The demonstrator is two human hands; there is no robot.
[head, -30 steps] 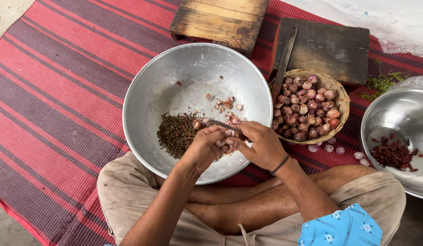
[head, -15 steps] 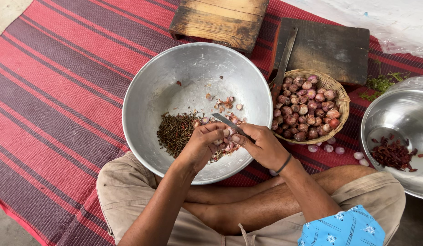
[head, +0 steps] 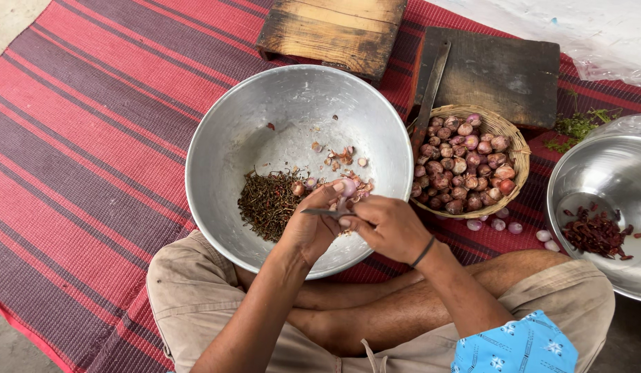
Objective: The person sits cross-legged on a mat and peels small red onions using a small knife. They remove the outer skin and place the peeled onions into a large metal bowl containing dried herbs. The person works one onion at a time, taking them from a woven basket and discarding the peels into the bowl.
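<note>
Your left hand was closed around a small pinkish-purple shallot, pinching it at the fingertips above the large round silver metal basin. Your right hand was clamped on a thin grey-bladed knife, its tip reaching across under the shallot. The hands sat together, nearly touching, over the near side of the basin, where a dark heap of dried stems and pale peel scraps lay. To peel cleanly, you did well to keep the blade shallow and angled away from the left thumb, working over the basin so scraps fell inside. The woven straw basket of unpeeled shallots stood just beside it, within reach.
</note>
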